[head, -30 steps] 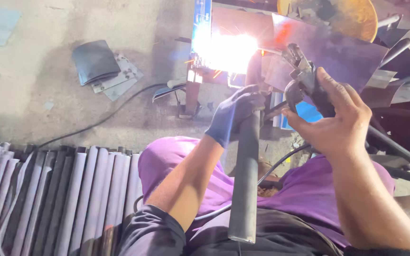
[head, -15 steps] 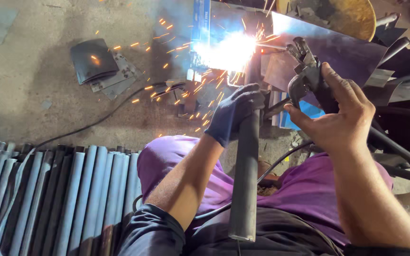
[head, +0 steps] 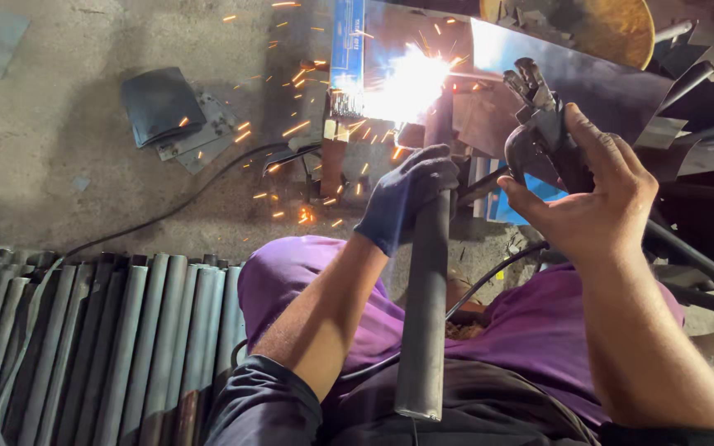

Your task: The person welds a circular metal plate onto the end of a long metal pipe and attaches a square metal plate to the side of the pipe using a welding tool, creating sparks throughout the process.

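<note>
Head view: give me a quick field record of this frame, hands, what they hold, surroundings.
left hand: in a dark glove, gripping the grey steel pipe near its upper end
right hand: bare, closed around the welding electrode holder
arc: bright flash with sparks at the pipe's far end
pipe stack: grey pipes lying side by side on the floor, left
cable: black, running across the concrete floor
legs: purple trousers under the pipe
other: dark folded pad on metal scraps, upper left
</note>
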